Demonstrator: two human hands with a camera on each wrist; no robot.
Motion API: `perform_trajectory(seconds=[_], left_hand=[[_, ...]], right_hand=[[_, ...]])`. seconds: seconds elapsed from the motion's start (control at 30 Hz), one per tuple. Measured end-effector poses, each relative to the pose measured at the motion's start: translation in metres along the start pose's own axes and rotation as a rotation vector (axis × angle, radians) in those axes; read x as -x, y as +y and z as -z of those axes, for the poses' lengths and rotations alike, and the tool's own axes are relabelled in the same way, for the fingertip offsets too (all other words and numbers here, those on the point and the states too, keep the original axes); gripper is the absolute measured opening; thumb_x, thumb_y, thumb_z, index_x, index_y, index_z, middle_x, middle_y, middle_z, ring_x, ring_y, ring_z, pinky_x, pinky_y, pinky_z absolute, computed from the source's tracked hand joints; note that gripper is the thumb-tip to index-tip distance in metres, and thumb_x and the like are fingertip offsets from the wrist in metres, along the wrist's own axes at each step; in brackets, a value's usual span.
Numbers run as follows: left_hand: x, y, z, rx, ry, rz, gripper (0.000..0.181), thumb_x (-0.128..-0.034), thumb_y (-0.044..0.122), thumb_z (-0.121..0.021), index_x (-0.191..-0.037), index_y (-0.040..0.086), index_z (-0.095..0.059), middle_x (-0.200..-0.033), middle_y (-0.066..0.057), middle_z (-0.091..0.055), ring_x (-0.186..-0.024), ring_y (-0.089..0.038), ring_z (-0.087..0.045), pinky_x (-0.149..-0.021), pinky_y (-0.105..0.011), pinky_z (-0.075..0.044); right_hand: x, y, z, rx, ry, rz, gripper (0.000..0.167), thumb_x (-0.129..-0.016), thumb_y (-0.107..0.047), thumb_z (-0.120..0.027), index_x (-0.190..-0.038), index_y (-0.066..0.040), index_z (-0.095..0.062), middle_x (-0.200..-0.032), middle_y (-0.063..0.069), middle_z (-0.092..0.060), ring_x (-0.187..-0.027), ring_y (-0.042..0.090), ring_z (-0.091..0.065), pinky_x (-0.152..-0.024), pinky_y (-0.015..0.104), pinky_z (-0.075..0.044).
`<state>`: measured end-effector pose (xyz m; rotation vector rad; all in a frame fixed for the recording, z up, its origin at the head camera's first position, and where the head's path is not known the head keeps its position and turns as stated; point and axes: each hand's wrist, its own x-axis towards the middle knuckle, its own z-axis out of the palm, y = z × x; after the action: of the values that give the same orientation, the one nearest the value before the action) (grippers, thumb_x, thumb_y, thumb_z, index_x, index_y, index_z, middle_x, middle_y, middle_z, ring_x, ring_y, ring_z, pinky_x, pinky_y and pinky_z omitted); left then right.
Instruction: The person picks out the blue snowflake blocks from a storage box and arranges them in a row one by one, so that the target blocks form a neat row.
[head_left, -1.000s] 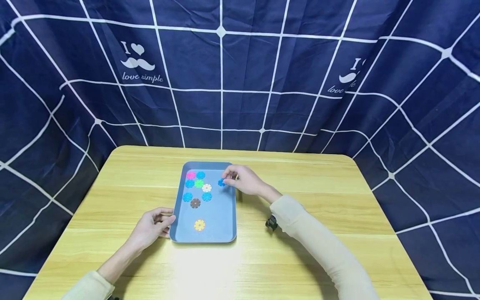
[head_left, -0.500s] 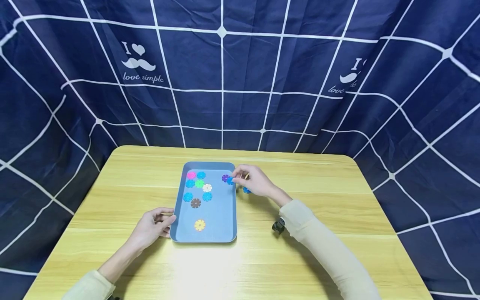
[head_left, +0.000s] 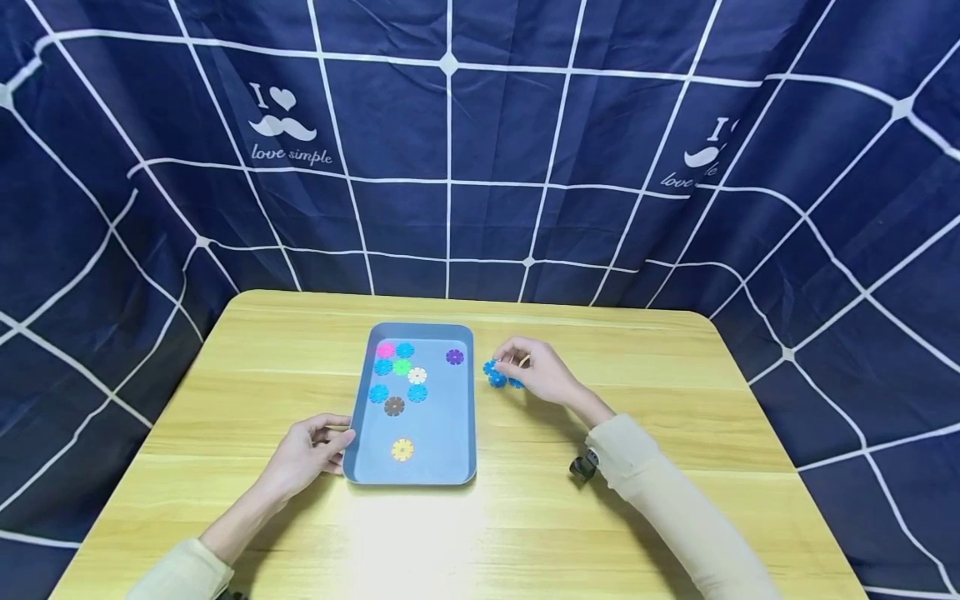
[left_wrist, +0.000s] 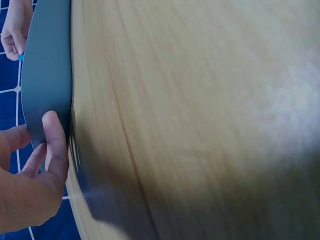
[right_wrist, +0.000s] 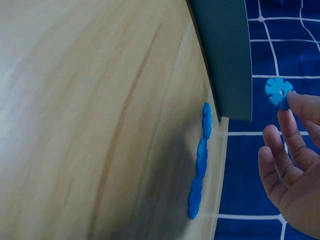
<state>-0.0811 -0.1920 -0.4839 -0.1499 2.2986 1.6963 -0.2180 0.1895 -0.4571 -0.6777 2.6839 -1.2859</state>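
As right hand (head_left: 543, 372) pinches blue disc (right_wrist: 274, 89), tray (head_left: 438, 433) beside, "love simple" curtain (head_left: 487, 150)

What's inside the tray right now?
Inside the tray are four blue discs, a pink disc, green disc, cream disc, brown disc, yellow disc and purple disc. Anything beneath them is covered.

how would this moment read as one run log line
left hand: grips tray | right hand: pinches raised blue disc | table: blue discs beside tray | in tray: multicoloured discs
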Motion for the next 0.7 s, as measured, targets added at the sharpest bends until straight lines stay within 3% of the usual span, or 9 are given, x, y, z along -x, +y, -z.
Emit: perform_trajectory(seconds=[0.4, 0.7], left_hand=[[0.001, 0.001, -0.001, 0.001, -0.002, -0.001, 0.044, -0.1046, 0.012, -0.065, -0.141, -0.011, -0.056, -0.103, -0.017, -0.072, -0.075, -0.016, -0.068, -0.068, -0.027, -0.068], [0.001, 0.002, 0.0, -0.004, -0.003, -0.012, 0.045, -0.105, 0.013, -0.065, -0.141, -0.012, -0.055, -0.101, -0.017, -0.073, -0.075, -0.017, -0.068, -0.067, -0.027, -0.067]], right_hand=[[0.015, 0.017, 0.014, -0.006, 0.077, -0.032, 0.009, -0.097, -0.013, -0.075, -0.105, -0.009, -0.076, -0.093, 0.008, -0.074, -0.081, 0.011, -0.063, -0.076, 0.023, -0.056], [0.024, 0.028, 0.021, -0.049, 0.123, -0.118, 0.011, -0.097, -0.014, -0.076, -0.106, -0.006, -0.075, -0.098, 0.012, -0.074, -0.082, 0.012, -0.062, -0.074, 0.021, -0.054]])
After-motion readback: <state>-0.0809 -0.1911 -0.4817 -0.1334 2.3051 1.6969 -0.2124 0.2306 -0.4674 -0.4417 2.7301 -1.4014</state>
